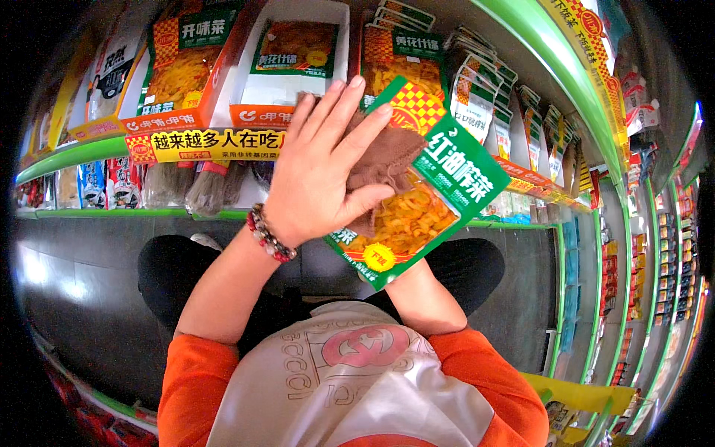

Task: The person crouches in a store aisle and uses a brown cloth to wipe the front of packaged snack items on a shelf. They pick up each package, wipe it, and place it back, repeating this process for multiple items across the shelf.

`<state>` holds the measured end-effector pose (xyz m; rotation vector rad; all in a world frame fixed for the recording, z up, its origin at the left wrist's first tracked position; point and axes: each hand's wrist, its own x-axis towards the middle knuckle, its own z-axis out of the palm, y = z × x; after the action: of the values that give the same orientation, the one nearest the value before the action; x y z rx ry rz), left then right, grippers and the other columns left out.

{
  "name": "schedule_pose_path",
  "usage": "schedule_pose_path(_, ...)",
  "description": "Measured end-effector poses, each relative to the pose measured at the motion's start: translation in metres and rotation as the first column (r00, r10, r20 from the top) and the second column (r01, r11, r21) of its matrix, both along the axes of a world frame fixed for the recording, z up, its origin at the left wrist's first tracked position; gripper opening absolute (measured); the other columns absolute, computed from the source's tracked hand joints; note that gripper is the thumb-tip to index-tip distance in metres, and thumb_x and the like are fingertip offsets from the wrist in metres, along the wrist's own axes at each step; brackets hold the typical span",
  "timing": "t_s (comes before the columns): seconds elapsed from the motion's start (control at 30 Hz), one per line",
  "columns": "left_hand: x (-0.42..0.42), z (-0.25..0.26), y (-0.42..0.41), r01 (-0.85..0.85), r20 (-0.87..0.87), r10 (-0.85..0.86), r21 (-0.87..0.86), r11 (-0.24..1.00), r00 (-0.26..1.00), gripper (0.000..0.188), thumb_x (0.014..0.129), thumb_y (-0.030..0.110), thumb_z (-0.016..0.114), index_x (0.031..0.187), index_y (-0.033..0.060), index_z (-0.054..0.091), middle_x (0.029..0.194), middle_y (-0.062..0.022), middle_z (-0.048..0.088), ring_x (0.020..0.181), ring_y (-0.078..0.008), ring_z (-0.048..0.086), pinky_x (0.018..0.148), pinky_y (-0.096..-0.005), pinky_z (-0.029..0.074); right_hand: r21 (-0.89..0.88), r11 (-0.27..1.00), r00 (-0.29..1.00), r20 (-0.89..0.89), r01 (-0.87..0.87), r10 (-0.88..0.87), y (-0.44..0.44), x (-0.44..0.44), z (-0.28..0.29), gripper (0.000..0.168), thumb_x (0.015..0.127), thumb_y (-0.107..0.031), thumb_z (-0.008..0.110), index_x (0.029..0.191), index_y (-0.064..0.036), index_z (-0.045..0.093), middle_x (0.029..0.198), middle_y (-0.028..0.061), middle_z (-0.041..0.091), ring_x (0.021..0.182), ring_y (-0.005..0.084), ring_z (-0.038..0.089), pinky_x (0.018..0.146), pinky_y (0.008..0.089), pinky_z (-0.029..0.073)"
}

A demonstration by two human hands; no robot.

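My left hand (324, 167), with a beaded bracelet at the wrist, lies flat with its fingers spread on a brown cloth (385, 156). Under the cloth is a green packet of pickled vegetables (424, 212), tilted, with its printed front facing up. Only the forearm of my right hand shows, running beneath the packet's lower corner; the packet hides that hand and its fingers. Just beyond the packet, similar green packets (402, 56) stand in a box on the shelf.
A shelf with a green edge (72, 163) curves across the front, holding orange-edged boxes (215, 95) of packets. Several clear bags (167, 181) sit on the lower shelf. More shelving (625, 268) stands at the right. Dark floor tiles (84, 268) lie below my crouched legs (173, 274).
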<state>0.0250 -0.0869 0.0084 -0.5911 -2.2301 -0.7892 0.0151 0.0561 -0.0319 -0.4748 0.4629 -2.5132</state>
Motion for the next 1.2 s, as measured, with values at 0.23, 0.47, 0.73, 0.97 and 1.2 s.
schedule_pose_path(0.23, 0.014, -0.034, 0.047, 0.120, 0.253, -0.422, 0.722, 0.681, 0.871, 0.085, 0.077, 0.022, 0.076, 0.140, -0.0057, 0.027, 0.133, -0.0243, 0.046, 0.122, -0.0321, 0.049, 0.102, -0.0384, 0.039, -0.045, 0.993, 0.990, 0.100, 0.106, -0.101, 0.029, -0.006, 0.037, 0.052, 0.096, -0.044, 0.035, 0.136, -0.011, 0.041, 0.138, 0.0134, 0.045, 0.129, 0.0308, 0.041, 0.111, 0.0465, 0.030)
schedule_pose_path(0.47, 0.008, -0.035, 0.038, -0.120, 0.202, -0.783, 0.979, 0.162, 0.588, 0.053, 0.081, 0.008, 0.071, 0.126, -0.0028, 0.046, 0.117, -0.0064, 0.059, 0.109, -0.0141, 0.055, 0.097, -0.0317, 0.044, 0.303, 0.847, 0.875, 0.080, 0.436, -0.478, 0.050, -0.003, 0.036, 0.050, 0.096, -0.036, 0.036, 0.131, -0.001, 0.044, 0.126, 0.0180, 0.054, 0.113, 0.0339, 0.056, 0.097, 0.0462, 0.046)
schedule_pose_path(0.73, 0.003, -0.039, 0.027, -0.010, 0.471, -0.523, 0.750, 0.661, 0.711, 0.055, 0.082, 0.013, 0.069, 0.129, -0.0050, 0.044, 0.128, -0.0189, 0.053, 0.116, -0.0269, 0.054, 0.100, -0.0358, 0.041, 0.086, 0.957, 0.955, -0.138, 0.277, -0.264, 0.050, -0.033, 0.042, 0.052, 0.098, -0.049, 0.032, 0.142, -0.020, 0.033, 0.149, 0.0074, 0.033, 0.133, 0.0372, 0.034, 0.107, 0.0564, 0.031)
schedule_pose_path(0.97, 0.040, -0.043, 0.062, 0.091, 0.098, -0.134, 0.361, 0.928, 0.986, 0.045, 0.094, 0.023, 0.042, 0.131, -0.0019, 0.047, 0.143, -0.0220, 0.037, 0.135, -0.0369, 0.033, 0.111, -0.0457, 0.024, 0.127, 0.979, 0.985, 0.031, 0.162, -0.167, 0.003, -0.015, -0.010, 0.057, 0.098, -0.039, 0.042, 0.147, -0.019, 0.022, 0.148, 0.0118, 0.031, 0.132, 0.0289, 0.035, 0.108, 0.0481, 0.034)
schedule_pose_path(1.2, 0.045, -0.017, 0.070, 0.440, -0.102, -0.483, -0.280, 0.853, 0.870, 0.039, 0.083, 0.029, 0.055, 0.115, 0.0073, 0.062, 0.133, -0.0130, 0.053, 0.130, -0.0277, 0.044, 0.111, -0.0460, 0.028, 0.402, 0.872, 0.890, 0.232, 0.279, -0.392, -0.036, -0.006, -0.011, 0.044, 0.100, -0.026, 0.039, 0.142, -0.015, 0.032, 0.142, 0.0098, 0.040, 0.132, 0.0264, 0.038, 0.109, 0.0398, 0.035)
